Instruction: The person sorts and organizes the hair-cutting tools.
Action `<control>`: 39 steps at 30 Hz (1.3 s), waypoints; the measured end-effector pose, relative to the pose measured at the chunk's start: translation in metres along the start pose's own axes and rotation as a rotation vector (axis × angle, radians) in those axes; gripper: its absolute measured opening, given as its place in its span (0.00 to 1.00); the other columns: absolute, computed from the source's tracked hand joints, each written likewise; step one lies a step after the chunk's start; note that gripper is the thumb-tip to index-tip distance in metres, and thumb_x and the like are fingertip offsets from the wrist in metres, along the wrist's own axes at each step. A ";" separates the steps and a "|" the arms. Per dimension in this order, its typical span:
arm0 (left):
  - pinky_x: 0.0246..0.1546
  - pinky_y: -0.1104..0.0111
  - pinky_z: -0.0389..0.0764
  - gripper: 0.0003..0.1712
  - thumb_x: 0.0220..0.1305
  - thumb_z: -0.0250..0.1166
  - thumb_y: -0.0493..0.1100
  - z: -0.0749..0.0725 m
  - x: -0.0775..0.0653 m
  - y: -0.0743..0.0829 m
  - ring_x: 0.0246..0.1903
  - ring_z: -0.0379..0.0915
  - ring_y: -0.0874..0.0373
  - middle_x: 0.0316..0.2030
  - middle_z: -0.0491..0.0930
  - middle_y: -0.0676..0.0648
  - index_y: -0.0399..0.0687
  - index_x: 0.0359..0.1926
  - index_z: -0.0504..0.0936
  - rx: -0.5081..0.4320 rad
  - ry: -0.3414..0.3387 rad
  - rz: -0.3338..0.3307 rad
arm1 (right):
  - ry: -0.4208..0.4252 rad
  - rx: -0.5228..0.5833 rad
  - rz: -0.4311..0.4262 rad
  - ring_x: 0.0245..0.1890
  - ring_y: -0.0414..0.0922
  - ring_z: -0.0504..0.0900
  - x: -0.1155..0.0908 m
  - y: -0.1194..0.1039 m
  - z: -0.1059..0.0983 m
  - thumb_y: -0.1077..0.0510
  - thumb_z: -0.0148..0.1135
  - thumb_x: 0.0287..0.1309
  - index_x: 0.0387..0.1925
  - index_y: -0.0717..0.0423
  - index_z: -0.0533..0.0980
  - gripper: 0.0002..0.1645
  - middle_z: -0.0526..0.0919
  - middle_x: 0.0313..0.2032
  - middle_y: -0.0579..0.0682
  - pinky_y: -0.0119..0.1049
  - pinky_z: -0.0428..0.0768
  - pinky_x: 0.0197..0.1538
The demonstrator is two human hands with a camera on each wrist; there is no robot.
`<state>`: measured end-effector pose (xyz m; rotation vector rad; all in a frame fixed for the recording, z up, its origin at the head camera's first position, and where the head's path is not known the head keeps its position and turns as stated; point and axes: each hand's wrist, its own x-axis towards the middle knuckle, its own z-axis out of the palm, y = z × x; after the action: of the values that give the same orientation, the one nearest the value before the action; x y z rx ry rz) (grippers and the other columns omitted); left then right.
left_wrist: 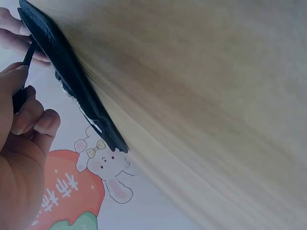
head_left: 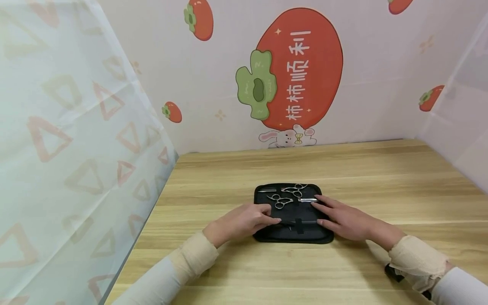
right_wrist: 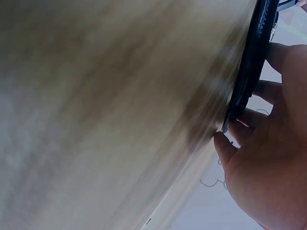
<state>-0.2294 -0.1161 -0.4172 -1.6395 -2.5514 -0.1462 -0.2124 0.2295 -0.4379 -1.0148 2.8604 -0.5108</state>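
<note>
A black zip case [head_left: 274, 237] lies unfolded on the wooden table. Inside it are a pair of silver scissors [head_left: 279, 201], another silver pair [head_left: 296, 190] above, and a silver slim tool [head_left: 307, 200] at the right. My left hand [head_left: 249, 221] pinches a slim black item [left_wrist: 29, 57] over the lower left part of the case; its exact kind is hard to tell. A black elastic band [head_left: 299, 226] crosses the case to the right of that hand. With fingers extended, my right hand [head_left: 348, 220] rests on the case's right edge.
The wooden table [head_left: 213, 182] reaches to a printed back wall [head_left: 366, 106] with persimmon pictures. A patterned cloth [head_left: 95, 140] hangs along the left side. Another short silver piece [head_left: 267, 190] sits at the case's upper left.
</note>
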 end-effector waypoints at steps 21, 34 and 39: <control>0.30 0.80 0.67 0.18 0.76 0.61 0.40 0.008 0.021 0.007 0.27 0.65 0.67 0.35 0.74 0.55 0.57 0.62 0.84 -0.045 -0.015 0.034 | -0.002 0.008 0.013 0.70 0.67 0.66 0.003 -0.003 -0.003 0.43 0.53 0.77 0.73 0.61 0.68 0.35 0.60 0.74 0.69 0.63 0.69 0.66; 0.35 0.77 0.76 0.17 0.75 0.63 0.47 0.013 0.039 0.017 0.33 0.76 0.69 0.40 0.81 0.58 0.61 0.62 0.85 -0.013 -0.048 -0.010 | -0.052 -0.022 0.007 0.69 0.67 0.68 0.006 -0.009 -0.006 0.40 0.53 0.76 0.72 0.65 0.68 0.38 0.60 0.73 0.71 0.62 0.71 0.65; 0.45 0.73 0.80 0.15 0.68 0.70 0.50 0.008 0.033 0.013 0.42 0.81 0.69 0.44 0.86 0.59 0.56 0.53 0.88 0.003 -0.023 -0.009 | -0.063 -0.030 0.011 0.70 0.67 0.67 0.007 -0.011 -0.007 0.40 0.52 0.76 0.72 0.64 0.68 0.38 0.60 0.73 0.71 0.61 0.71 0.65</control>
<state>-0.2318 -0.0800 -0.4199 -1.6382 -2.5749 -0.1254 -0.2122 0.2195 -0.4272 -1.0012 2.8246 -0.4277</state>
